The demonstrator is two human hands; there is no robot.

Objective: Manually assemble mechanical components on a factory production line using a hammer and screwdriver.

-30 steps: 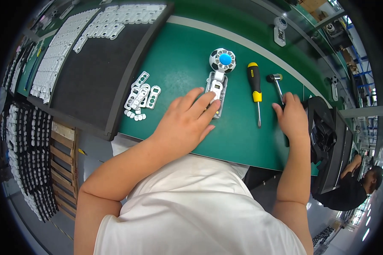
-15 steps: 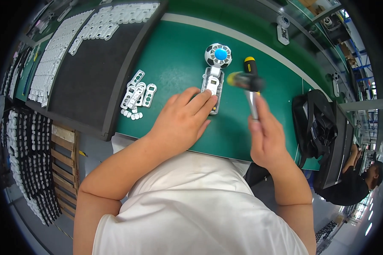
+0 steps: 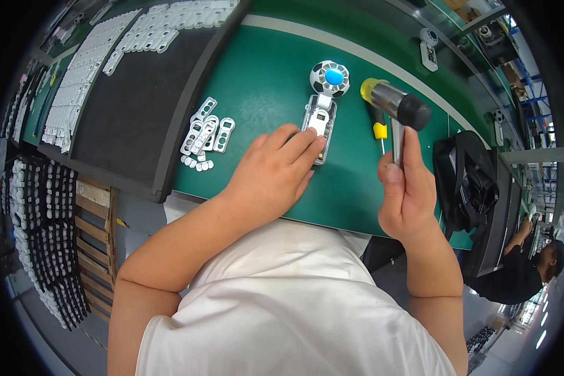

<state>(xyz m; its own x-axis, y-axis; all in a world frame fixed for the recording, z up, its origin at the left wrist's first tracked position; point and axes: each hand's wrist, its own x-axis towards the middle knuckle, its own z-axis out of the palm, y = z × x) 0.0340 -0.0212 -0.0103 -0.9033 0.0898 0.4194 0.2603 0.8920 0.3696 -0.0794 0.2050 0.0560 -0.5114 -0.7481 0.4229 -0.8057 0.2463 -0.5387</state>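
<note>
Where hands work, green mat [image 3: 257, 94] beside dark tray [image 3: 131, 106] of white parts [image 3: 81, 75].

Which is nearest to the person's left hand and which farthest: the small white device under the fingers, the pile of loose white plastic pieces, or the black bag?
From the left hand:
1. Small white device, touched by the fingertips.
2. Loose white plastic pieces, on the mat to its left.
3. Black bag, far right, beyond the right hand holding the mallet.

White plastic parts [image 3: 205, 133] are piled on the green mat [image 3: 263, 81]. More white parts [image 3: 106, 56] are laid on a black tray [image 3: 138, 119]. A black bag [image 3: 470, 182] is seen at right; a screwdriver [image 3: 380, 133] lies nearby.
</note>
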